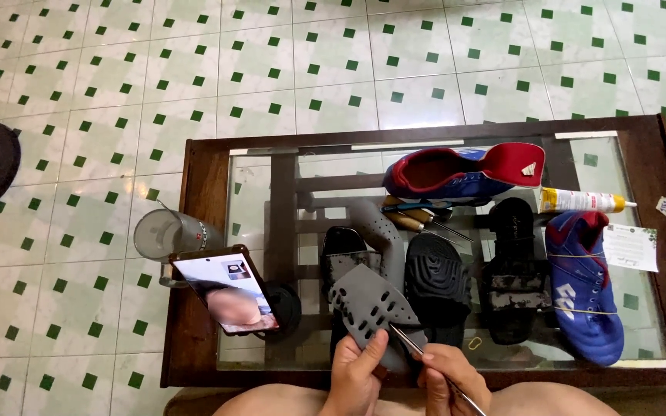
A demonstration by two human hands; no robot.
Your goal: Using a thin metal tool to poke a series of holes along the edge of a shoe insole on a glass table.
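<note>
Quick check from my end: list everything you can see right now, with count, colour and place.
Grey perforated shoe upper: 1, grey, held at table's front edge.
Thin metal tool: 1, silver, tip at the upper.
Sports shoes: 2, blue and red; one at back, one right.
Black sandals: 3, black, centre.
Glue tube: 1, white and yellow, right back.
Wooden-handled tools: a few, mid-table.
Phone: 1, propped, left.
Mug: 1, clear grey, left edge.
Table: 1, dark wood with glass top.
Left hand: holds the upper.
Right hand: holds the tool.
</note>
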